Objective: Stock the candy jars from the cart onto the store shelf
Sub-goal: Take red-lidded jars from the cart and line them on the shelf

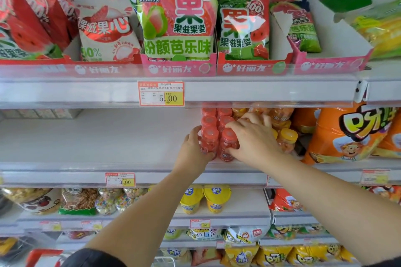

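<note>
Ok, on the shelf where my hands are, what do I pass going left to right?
First bare shelf, left hand, red-lidded jars, right hand, yellow-lidded jars, orange snack bags.

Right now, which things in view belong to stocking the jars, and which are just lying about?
Job: red-lidded clear plastic candy jars; left hand and right hand holding them; white middle shelf.
Just there: orange snack bags; green-and-pink gummy bag; yellow cups below; orange-framed price tag.
</note>
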Motion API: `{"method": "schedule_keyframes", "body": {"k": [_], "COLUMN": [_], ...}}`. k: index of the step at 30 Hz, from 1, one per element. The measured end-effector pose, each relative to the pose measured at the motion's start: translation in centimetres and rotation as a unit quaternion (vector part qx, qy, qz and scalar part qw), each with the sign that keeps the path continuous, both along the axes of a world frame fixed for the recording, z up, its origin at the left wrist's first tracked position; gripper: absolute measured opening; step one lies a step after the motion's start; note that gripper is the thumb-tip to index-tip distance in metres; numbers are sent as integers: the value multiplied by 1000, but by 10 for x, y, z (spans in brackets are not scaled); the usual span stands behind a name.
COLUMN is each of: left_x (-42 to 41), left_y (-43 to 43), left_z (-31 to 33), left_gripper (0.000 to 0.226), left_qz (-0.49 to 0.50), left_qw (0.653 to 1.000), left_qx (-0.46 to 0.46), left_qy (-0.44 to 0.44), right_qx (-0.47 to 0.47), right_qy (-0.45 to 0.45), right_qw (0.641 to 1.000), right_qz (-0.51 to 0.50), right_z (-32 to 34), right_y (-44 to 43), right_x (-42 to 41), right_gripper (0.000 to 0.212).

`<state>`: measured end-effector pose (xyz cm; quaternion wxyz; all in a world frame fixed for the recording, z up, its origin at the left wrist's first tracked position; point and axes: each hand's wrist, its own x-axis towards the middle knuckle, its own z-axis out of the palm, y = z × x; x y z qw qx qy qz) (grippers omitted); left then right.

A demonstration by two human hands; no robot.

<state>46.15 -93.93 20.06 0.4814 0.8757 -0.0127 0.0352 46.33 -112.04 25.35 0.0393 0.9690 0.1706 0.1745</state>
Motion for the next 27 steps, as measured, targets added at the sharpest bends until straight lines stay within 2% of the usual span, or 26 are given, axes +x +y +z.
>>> {"method": "schedule_keyframes", "body": {"k": [9,11,14,17,20,27], "left_x": [0,-5,-32,-79,-121,-196], "left_y": [4,10,30,60,96,182], "left_z": [5,11,19,19,-2,-89], "left_gripper": [91,84,61,41,31,22], "left_qz": [-13,-4,-2,-14,-15,8], "left_qw": [1000,1000,996,993,998,990], "left_qx": [-9,-25,-63,-68,-18,52], "left_qy": [20,9,-62,-91,-55,128], "right_qx": [20,58,131,202,241,171], "right_qy": [-12,-50,-83,4,131,344], "right_qw": [1000,997,983,963,946,915], "right_qz": [-15,6,96,176,172,123], "right_z": [-2,-1,-3,-22,-62,-173], "right_y": [0,0,1,10,31,108], "right_x": [-10,-18,-41,-70,-94,-141], "right_gripper": [65,57,35,18,16,13]}}
